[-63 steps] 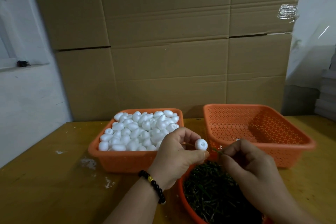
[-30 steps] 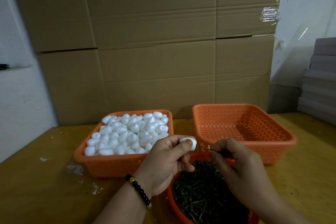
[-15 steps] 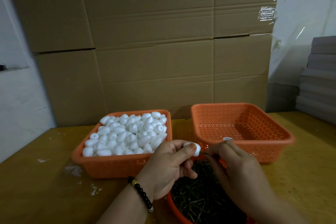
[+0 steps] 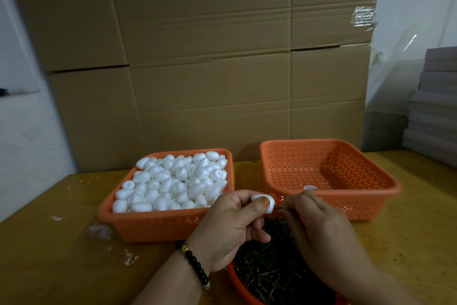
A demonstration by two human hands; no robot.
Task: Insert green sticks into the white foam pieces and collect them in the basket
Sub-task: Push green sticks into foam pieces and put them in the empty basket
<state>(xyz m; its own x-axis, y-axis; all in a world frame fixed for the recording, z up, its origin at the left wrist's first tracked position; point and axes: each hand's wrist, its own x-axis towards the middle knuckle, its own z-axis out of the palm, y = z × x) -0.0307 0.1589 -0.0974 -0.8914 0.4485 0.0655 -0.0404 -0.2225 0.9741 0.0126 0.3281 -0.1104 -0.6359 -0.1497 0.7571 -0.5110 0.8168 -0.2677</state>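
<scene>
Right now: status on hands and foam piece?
Left hand grips white egg-shaped foam piece. Right hand pinches thin green stick at its end. Nothing blocking.

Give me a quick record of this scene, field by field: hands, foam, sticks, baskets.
left hand: pinches one white foam piece
right hand: holds a green stick at the foam piece
left basket: heaped with white foam pieces
right basket: holds no foam pieces that I can see
bowl of green sticks: under the hands
</scene>
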